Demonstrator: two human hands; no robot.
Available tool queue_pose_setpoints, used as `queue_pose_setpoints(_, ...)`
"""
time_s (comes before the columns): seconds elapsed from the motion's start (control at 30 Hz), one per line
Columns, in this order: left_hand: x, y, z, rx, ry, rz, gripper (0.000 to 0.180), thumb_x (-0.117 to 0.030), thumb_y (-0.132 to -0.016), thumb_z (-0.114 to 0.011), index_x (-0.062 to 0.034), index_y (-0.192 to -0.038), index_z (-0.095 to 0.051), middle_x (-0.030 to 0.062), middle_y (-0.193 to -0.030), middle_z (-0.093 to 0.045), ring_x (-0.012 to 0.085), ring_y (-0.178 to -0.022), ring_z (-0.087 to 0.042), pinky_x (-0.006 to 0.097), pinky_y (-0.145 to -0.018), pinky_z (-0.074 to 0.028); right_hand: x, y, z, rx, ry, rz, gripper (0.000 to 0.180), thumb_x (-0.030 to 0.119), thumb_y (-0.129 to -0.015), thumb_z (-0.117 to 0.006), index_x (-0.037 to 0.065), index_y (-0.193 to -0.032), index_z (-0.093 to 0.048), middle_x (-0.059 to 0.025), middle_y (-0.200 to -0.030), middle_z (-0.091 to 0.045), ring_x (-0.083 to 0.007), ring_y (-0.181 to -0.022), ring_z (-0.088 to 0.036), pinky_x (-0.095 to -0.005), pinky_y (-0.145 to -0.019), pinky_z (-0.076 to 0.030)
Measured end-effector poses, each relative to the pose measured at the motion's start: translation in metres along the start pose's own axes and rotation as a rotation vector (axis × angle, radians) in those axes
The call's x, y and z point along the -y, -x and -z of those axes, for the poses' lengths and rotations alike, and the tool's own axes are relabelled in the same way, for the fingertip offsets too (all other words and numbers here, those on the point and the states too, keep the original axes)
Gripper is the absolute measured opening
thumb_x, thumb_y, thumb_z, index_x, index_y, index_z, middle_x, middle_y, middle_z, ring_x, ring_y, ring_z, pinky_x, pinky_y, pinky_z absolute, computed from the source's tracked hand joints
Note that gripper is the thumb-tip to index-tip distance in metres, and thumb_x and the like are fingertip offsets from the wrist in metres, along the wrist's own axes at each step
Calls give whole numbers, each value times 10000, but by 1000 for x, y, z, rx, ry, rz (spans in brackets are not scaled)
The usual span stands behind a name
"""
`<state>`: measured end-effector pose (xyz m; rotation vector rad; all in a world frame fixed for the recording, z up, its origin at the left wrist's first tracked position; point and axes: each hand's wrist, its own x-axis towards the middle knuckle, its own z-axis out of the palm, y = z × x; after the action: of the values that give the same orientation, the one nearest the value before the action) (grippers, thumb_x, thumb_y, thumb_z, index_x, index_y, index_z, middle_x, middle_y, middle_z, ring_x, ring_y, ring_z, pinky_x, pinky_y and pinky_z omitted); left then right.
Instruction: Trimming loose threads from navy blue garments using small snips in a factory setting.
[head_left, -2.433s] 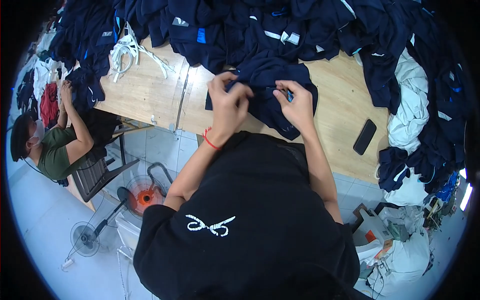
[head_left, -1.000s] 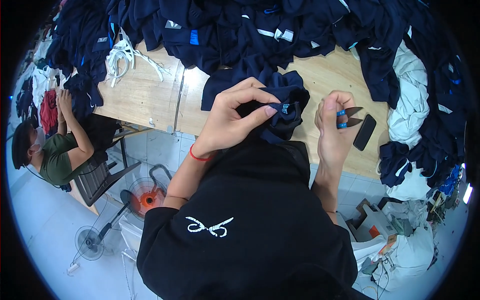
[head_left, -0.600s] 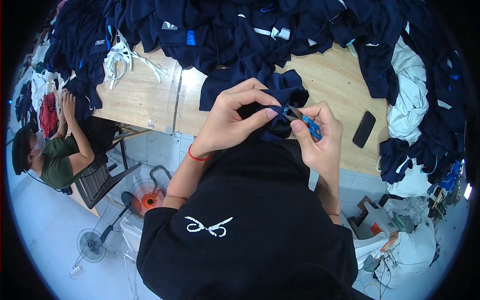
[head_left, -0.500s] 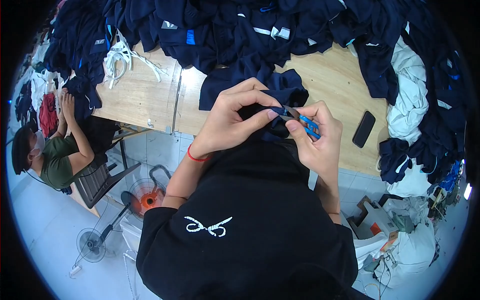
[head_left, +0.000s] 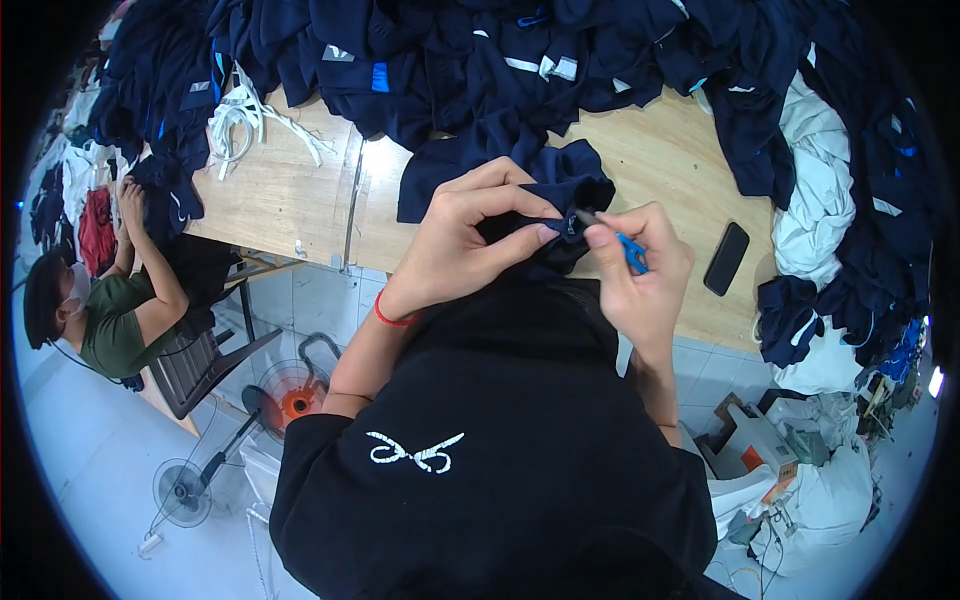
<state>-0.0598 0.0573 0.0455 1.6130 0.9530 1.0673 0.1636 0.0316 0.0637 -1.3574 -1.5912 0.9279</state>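
- Here, our left hand point(head_left: 455, 240) pinches the navy garment point(head_left: 560, 200); our right hand point(head_left: 640, 275) grips blue snips point(head_left: 628, 250).
- Risk: the blades, so near our fingertips, might nick cloth or skin.

Navy garment point(head_left: 560, 185): dark blue fabric, bunched and crumpled, lifted at the near edge of the wooden table point(head_left: 300, 200), a fold pinched up at its front; rest trails back onto the tabletop; Thread snips point(head_left: 622, 243): small, blue-handled, dark blade tip pointed left, touching the pinched fold of the garment.
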Motion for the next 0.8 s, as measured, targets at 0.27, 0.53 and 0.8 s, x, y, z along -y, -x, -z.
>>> queue_pose_setpoints(0.27,48,7,15,-22,-400,8,148,-67,-876,-803,-9,-1010,-786,149,-1010,-722,306,-951,-691,376,-849,-535,-147,0,43,-220,-77,-356,163,154,-1011,-734,6,-948,-711,-43,-901,-738,-105,-862,-656,-293,-780,-532)
queue_pose_setpoints(0.53,73,14,16,-175,-460,187,182,28,-894,-751,-17,-1070,-763,139,-1063,-769,287,-1014,-738,363,-946,-555,-183,21,-27,-50,70,-441,456,387,-863,-884,-36,-979,-760,-136,-860,-766,-177,-825,-709,-344,-766,-566)
queue_pose_setpoints(0.8,105,-16,-19,42,-581,243,351,-103,-829,-892,4,-1076,-666,129,-712,-601,286,-601,-538,369,-600,-464,-183,13,-34,-236,-315,-689,221,232,-986,-685,17,-940,-709,-11,-661,-617,-98,-596,-587,-296,-508,-433)
